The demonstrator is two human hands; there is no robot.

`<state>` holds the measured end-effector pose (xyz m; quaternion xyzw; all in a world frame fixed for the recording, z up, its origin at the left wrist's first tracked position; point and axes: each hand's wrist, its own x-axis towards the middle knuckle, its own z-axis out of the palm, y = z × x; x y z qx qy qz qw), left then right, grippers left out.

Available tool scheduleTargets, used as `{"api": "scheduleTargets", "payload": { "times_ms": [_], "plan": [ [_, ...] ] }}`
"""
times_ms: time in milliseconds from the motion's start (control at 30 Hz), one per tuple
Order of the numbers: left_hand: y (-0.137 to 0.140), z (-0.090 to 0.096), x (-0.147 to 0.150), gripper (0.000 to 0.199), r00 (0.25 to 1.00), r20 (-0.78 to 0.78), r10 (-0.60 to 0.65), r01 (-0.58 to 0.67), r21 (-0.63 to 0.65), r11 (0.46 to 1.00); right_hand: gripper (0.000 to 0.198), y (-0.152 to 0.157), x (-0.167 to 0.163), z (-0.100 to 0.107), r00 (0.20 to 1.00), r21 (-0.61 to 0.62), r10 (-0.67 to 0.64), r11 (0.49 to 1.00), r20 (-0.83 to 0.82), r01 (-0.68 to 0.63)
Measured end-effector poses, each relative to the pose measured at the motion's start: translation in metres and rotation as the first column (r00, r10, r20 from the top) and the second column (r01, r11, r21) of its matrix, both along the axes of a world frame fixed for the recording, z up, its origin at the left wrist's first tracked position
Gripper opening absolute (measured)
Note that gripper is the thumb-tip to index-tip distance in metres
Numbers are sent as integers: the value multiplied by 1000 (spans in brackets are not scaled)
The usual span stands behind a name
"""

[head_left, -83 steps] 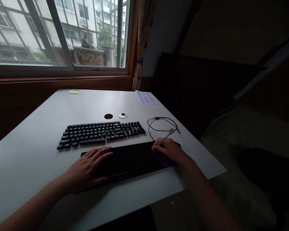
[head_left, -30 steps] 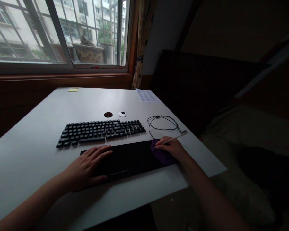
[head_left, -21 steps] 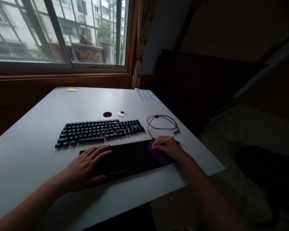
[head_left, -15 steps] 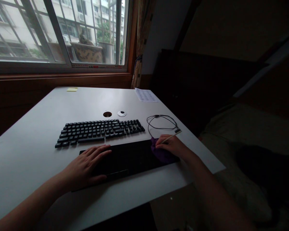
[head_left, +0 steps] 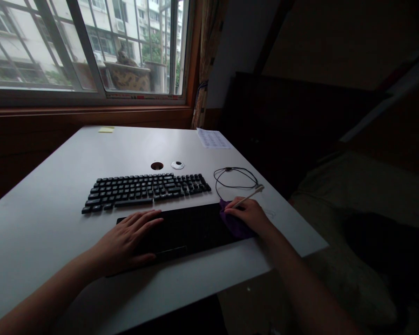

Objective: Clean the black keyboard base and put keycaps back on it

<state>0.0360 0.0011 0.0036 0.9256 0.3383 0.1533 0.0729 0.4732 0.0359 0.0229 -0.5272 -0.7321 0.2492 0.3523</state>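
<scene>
On the white desk, my left hand lies spread on the black board; at its right end my right hand pinches a brush, probably light, stiff, best held mid-handle.

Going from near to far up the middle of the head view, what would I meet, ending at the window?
Black panel → keycaps laid out in rows → round hole → printed sheet → window.
</scene>
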Motion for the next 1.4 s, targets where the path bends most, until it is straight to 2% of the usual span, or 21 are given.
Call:
{"api": "scheduleTargets", "payload": {
  "times_ms": [200,300,500,600,767,1067,1233,1400],
  "plan": [
    [0,1,0,77,1000,-14,-7,7,-9,1000,13,-8,-18,3,994,81,-79,994,75,73],
    [1,0,0,79,1000,-20,-4,4,-4,1000,20,-8,-28,1,989,72,-116,991,90,109],
    [0,2,1,77,1000,-24,-9,9,1,1000,33,-8,-44,-6,957,-14,-284,958,48,285],
    [0,2,0,77,1000,-15,1,-1,-5,1000,33,-7,-50,-7,945,24,-324,946,52,323],
    [1,1,1,81,999,-38,0,0,-8,1000,38,-10,-52,0,958,42,-262,965,120,259],
    [1,1,1,84,1000,-12,0,0,-15,1000,35,-19,-51,14,979,-144,-165,973,121,182],
    [2,0,1,86,1000,8,-11,11,3,1000,34,-15,-50,18,979,-237,-186,951,79,199],
    [1,1,2,86,1000,0,-4,4,2,1000,33,-14,-47,25,983,-279,-162,943,90,181]
  ]
}}
